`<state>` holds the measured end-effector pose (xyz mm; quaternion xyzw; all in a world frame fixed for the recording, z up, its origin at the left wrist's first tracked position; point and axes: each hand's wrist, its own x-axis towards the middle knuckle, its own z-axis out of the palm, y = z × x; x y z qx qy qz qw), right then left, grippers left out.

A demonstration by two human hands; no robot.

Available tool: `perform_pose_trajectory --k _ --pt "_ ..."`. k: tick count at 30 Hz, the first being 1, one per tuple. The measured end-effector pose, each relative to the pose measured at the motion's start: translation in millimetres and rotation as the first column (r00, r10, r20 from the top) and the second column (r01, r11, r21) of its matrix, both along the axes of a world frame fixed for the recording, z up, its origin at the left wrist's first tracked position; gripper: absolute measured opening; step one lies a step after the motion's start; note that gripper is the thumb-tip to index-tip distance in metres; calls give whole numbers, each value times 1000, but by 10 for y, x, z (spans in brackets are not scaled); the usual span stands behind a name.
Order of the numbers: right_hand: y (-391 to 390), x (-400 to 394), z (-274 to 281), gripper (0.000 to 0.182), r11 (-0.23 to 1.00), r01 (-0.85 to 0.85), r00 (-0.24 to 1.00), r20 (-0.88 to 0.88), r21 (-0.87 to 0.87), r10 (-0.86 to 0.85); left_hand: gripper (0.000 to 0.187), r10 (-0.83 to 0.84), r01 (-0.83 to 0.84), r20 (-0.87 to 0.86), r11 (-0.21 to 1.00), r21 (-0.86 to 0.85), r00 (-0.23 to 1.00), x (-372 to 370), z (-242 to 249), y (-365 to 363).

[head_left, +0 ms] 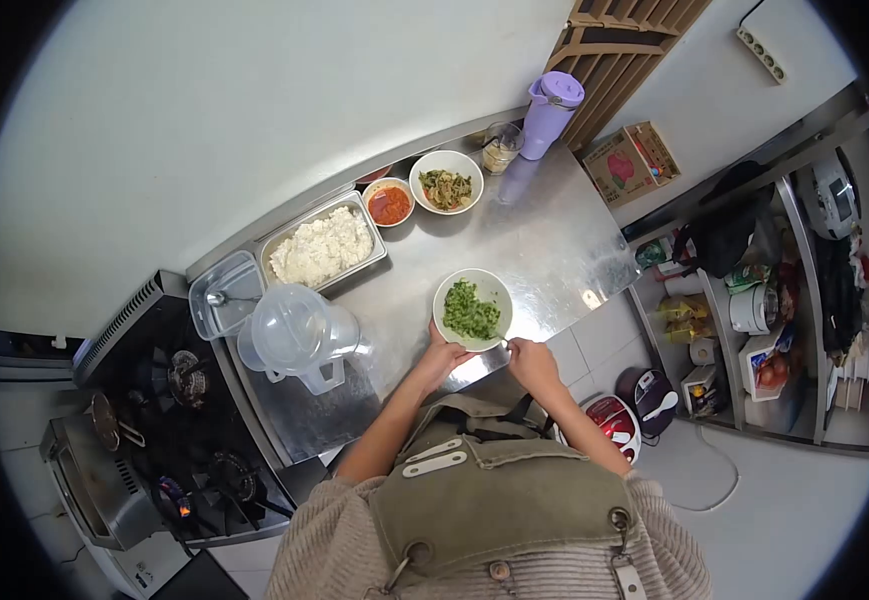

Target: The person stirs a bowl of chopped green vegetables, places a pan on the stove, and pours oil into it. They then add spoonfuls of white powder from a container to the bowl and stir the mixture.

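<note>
A white bowl [442, 309] with chopped green herbs [471, 312] is at the near edge of the steel counter. My left hand [438, 358] holds the bowl's near left rim, fingers closed on it. Close to the bowl's near right rim, my right hand [533, 364] is closed on a thin handle, perhaps a spoon's, whose far end I cannot make out. Farther back are a small bowl of red sauce [389, 205] and a white bowl of cooked greens [446, 189]. A metal tray of white crumbly food [322, 248] lies to the left.
Lidded plastic pitchers [299, 330] and a clear container with a spoon [226, 297] stand at left on the counter [554, 235]. Beyond them is a stove [204, 440] with a small flame. A glass [500, 148] and purple tumbler [551, 115] stand at the back; shelves [804, 300] at right.
</note>
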<state>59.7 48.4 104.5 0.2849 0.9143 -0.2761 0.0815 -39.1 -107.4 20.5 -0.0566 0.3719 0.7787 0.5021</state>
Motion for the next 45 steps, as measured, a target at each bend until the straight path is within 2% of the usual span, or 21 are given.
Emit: perform_pose_trajectory --k 4,6,9,10,12,13,15,18,21,22,25,30,33,34,36,38,40,42,45 --pt "-50 -45 206 18 984 -52 998 -34 168 59 90 -2 0 -58 999 -36 998 -4 41 2" --pt "-12 24 135 17 982 -86 992 -77 171 101 84 2 -3 -45 999 -41 999 -14 80 6" --pt "75 68 94 18 951 -194 981 37 239 191 85 9 -11 -28 999 -53 1000 3 109 0" --pt "53 50 173 20 937 -186 982 45 295 181 86 14 -14 -14 999 -44 1000 -12 86 9" --pt "13 32 263 24 936 -107 987 -79 334 141 87 21 -21 -17 998 -52 1000 -18 51 12" --pt "32 37 224 24 936 -107 987 -77 334 140 87 14 -15 -18 999 -49 1000 -19 39 10" --pt "76 51 137 31 918 -176 983 22 356 180 87 4 -5 -16 999 -46 1000 -18 45 9" --pt "72 37 141 35 903 -200 979 55 380 194 91 1 -2 -9 999 -32 1000 -39 115 11" --pt "-20 45 191 37 891 -247 968 50 382 247 85 8 -10 -54 999 -42 999 -27 152 12" --pt "-12 70 43 41 883 -268 963 93 385 252 85 5 -8 -53 999 -43 999 -24 107 5" --pt "-15 80 -32 37 886 -274 962 94 373 258 82 17 -19 -64 999 -34 998 -18 94 6" --pt "-99 -33 231 22 833 -421 906 209 358 368 82 -26 23 -40 998 -63 999 -41 132 8" --pt "-6 -147 412 18 826 -384 922 209 413 325 84 -18 15 -47 997 -76 999 -41 214 5" --pt "-1 -209 405 18 825 -387 921 208 413 329 84 -15 11 -47 997 -76 999 -56 209 -3" --pt "-13 -289 313 19 845 -288 957 107 451 269 86 -43 42 -25 998 -56 999 -68 157 -15" --pt "-20 -237 142 23 843 -318 947 100 434 305 86 -54 53 -19 998 -44 998 -71 67 -32" --pt "-78 -129 254 28 840 -390 919 102 377 381 86 -22 20 -25 997 -68 999 -90 118 -48" --pt "-170 6 391 31 844 -374 925 90 385 369 85 -26 26 0 999 -43 1000 -101 154 -63" --pt "-255 149 349 32 864 -381 922 198 328 332 85 -39 40 5 998 -42 999 -108 117 -73"
